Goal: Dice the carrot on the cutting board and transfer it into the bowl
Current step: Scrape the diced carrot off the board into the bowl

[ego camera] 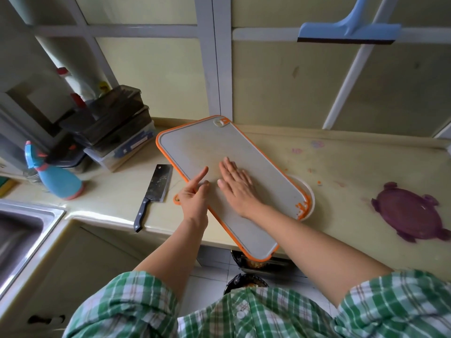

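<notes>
**A:** carrot status?

**B:** diced. All I can see is a small clump of orange carrot bits (302,207) at the low right end of the grey plastic cutting board with the orange rim (195,147), right over the round white bowl (309,193). The board hides most of the bowl, so I can't see what's inside

**A:** hands?

**B:** left hand (192,198) grips the cutting board's left long edge, fingers curled at the rim, index finger sticking out straight. Right hand (235,184) lies flat and spread on the board face, palm down, holding nothing

**A:** board level?

**B:** no, looks tilted down toward the bowl. Low end is on or just above the bowl rim, can't tell which. Near corner overhangs the counter edge

**A:** how will it handle?

**B:** my read: the board is stiff and light, so a one-hand edge grip is enough. The face is smooth plastic and probably damp, so hold it at the orange rim. The bits are small and moist and likely cling rather than slide, so they'll need a flat-hand sweep toward the low end. The bowl looks light and could tip if the board leans on it

**A:** strays?

**B:** one orange bit (319,182) on the pale yellow counter (353,167) just beyond the bowl. A black-handled steel cleaver (156,189) lies left of the board, clear of both hands
</notes>
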`<state>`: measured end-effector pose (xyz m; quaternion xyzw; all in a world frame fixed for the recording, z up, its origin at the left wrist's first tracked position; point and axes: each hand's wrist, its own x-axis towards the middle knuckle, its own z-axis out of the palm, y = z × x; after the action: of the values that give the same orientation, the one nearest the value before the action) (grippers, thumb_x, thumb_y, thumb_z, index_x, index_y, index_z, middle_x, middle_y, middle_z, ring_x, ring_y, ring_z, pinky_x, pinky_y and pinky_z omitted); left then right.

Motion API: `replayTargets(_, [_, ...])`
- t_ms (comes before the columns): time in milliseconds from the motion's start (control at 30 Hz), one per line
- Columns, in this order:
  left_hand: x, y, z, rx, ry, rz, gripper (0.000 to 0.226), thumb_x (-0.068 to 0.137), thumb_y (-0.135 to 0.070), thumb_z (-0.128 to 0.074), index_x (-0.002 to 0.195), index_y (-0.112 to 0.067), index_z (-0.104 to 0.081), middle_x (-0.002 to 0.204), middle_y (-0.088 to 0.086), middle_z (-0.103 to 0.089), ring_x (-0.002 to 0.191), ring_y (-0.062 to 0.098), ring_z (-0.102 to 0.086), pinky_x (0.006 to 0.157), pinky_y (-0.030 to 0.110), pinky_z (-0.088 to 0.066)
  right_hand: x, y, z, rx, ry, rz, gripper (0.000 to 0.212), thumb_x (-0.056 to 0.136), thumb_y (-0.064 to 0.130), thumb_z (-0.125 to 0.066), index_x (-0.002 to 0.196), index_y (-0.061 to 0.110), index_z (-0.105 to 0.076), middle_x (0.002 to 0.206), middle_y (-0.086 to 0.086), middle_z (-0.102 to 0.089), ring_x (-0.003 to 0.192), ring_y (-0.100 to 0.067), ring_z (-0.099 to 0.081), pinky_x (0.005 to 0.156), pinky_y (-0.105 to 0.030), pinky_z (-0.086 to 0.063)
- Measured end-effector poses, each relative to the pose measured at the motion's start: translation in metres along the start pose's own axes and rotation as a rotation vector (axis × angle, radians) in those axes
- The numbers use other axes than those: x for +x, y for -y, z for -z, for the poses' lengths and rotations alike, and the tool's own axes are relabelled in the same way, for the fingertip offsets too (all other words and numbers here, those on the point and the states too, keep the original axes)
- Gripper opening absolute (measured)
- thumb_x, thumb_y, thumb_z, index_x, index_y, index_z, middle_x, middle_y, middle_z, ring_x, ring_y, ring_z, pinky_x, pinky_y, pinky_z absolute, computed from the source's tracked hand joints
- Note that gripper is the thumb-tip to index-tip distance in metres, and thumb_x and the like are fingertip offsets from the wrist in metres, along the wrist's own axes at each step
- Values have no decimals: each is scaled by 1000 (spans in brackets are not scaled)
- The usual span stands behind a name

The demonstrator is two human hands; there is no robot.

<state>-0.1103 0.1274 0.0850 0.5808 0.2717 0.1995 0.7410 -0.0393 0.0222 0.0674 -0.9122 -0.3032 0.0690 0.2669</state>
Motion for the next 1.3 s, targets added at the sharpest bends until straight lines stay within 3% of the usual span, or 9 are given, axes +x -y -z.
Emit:
replayTargets(200, [4, 1, 1, -25, -16, 25, 35, 93, 2, -53, 121, -14, -67, 83, -5, -53, 84, 15, -45, 97, 38, -44, -14, -36, -5, -92, 42, -196, 58, 103, 41, -18, 153, 18, -1, 161, 2, 6, 147, -12, 8, 118, -34, 7])
replayTargets(333, [14, 7, 3, -14, -52, 19, 35, 91, -1, -56, 110, -25, -73, 84, -9, -50, 98, 18, -46, 113, 45, -35, -43, -78, 0, -60, 62, -499, 61, 102, 44, -14, 153, 13, 1, 161, -3, 7, 148, -16, 7, 118, -36, 4])
replayTargets(500, [18, 11, 4, -18, -83, 24, 33, 91, -7, -59, 104, -32, -75, 108, -8, -55, 118, 24, -42, 114, 47, -32, -61, -105, 5, -100, 3, -812, 69, 101, 48, -15, 151, 2, -1, 160, -13, 6, 148, -24, 7, 119, -42, 3])
replayTargets(667, [17, 9, -2, -50, -94, 43, 34, 92, -1, -56, 115, -20, -72, 71, -23, -57, 95, 11, -51, 118, 51, -20, -47, -65, 6, 38, 22, -284, 61, 101, 48, -16, 153, 20, -3, 160, 5, 9, 147, -11, 7, 118, -34, 2])
replayTargets(733, [16, 8, -5, -78, -111, 44, 35, 93, 3, -54, 120, -13, -68, 72, -16, -54, 83, 8, -49, 115, 51, -29, -46, -54, 0, 5, 69, -134, 63, 96, 50, -9, 153, 23, -2, 160, 9, 7, 146, -5, 8, 119, -33, 5])
replayTargets(933, [22, 14, -2, -60, -95, 40, 35, 92, -1, -56, 119, -19, -70, 54, -36, -52, 85, 8, -47, 116, 50, -27, -69, -92, 8, -99, 88, -401, 57, 103, 42, -10, 153, 19, 5, 159, 5, 11, 146, -8, 12, 118, -32, 10])
replayTargets(1067, [23, 13, -3, -58, -95, 35, 35, 92, -1, -57, 117, -20, -71, 57, -32, -53, 87, 10, -46, 115, 52, -27, -79, -117, 10, -150, 31, -661, 62, 102, 45, -13, 153, 14, 1, 160, -3, 10, 147, -15, 11, 119, -36, 7])
replayTargets(1233, [23, 10, -7, -85, -112, 34, 36, 92, 1, -55, 119, -18, -69, 66, -19, -52, 83, 11, -45, 113, 44, -33, -74, -101, 9, -26, 0, -281, 63, 97, 52, -6, 153, 23, -7, 160, 2, 3, 147, -12, 5, 120, -31, 3])
replayTargets(1300, [25, 12, -6, -99, -108, 26, 37, 91, 0, -56, 117, -22, -71, 70, -9, -47, 81, 14, -44, 111, 41, -33, -76, -103, 4, -28, -2, -286, 68, 94, 53, -3, 153, 20, -8, 160, 3, -1, 147, -9, 3, 120, -30, 4])
